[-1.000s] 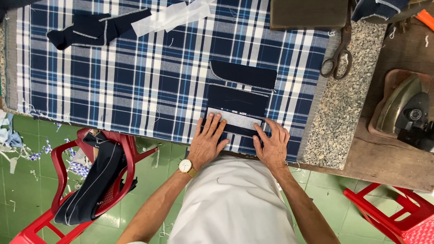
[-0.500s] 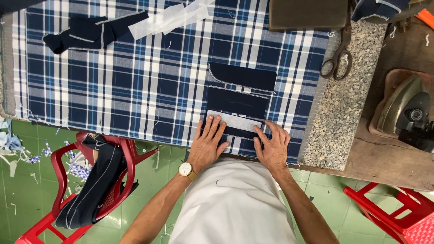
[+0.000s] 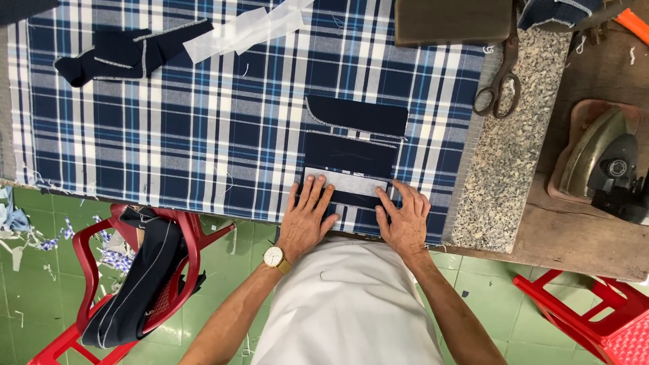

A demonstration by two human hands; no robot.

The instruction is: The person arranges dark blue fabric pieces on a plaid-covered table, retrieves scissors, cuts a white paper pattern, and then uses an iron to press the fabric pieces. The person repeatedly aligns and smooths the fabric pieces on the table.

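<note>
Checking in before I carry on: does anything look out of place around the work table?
Fabric scraps litter the green floor at left, and a dark striped garment hangs half off the red chair. On the table, nothing stands out.

**Bare arms, one watch**

The person wears a plain white garment [image 3: 348, 304] over the torso. Both forearms are bare, no sleeves showing. The left wrist carries a gold-coloured wristwatch [image 3: 274, 257] with a round white dial.
</note>
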